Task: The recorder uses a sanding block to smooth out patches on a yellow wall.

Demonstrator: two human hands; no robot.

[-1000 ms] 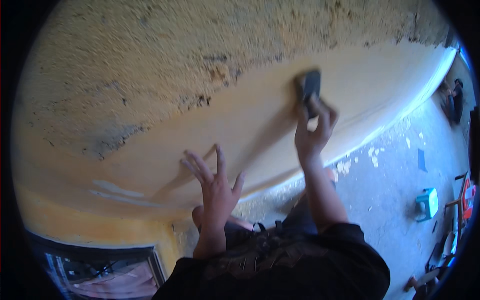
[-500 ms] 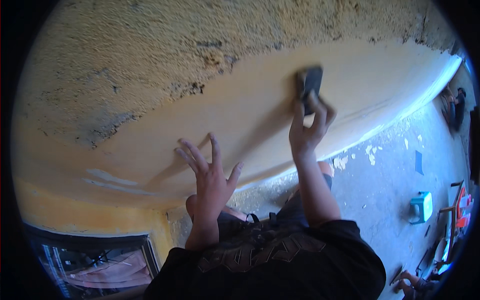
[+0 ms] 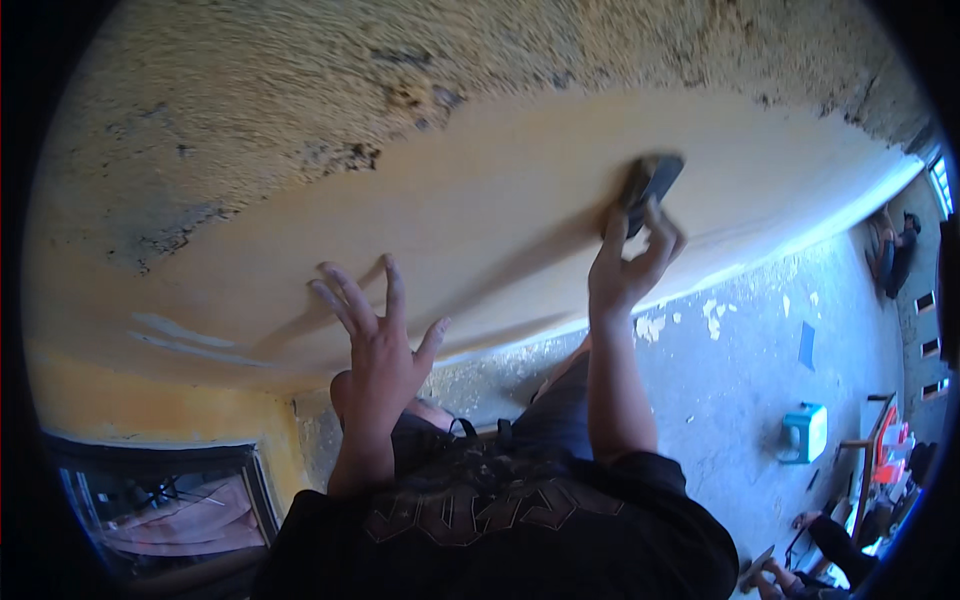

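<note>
A dark grey rectangular sanding block lies against the smooth yellowish wall, tilted up to the right. The fingers and thumb of my right hand pinch its lower end. Off to the left, my left hand has its fingers spread, with the fingertips at the wall surface and nothing held. Both hands cast long shadows toward the lower left. Above the smooth band runs rough, pitted plaster with a crumbling dark edge.
A dark-framed window sits at lower left. On the grey floor to the right are paint flakes, a blue sheet and a turquoise stool. One person is at far right; another person's arm shows at lower right.
My right hand has slid the sanding block to the right along the wall, and the block now leans more to the right. My left hand keeps its spread pose. The whole view has shifted slightly.
</note>
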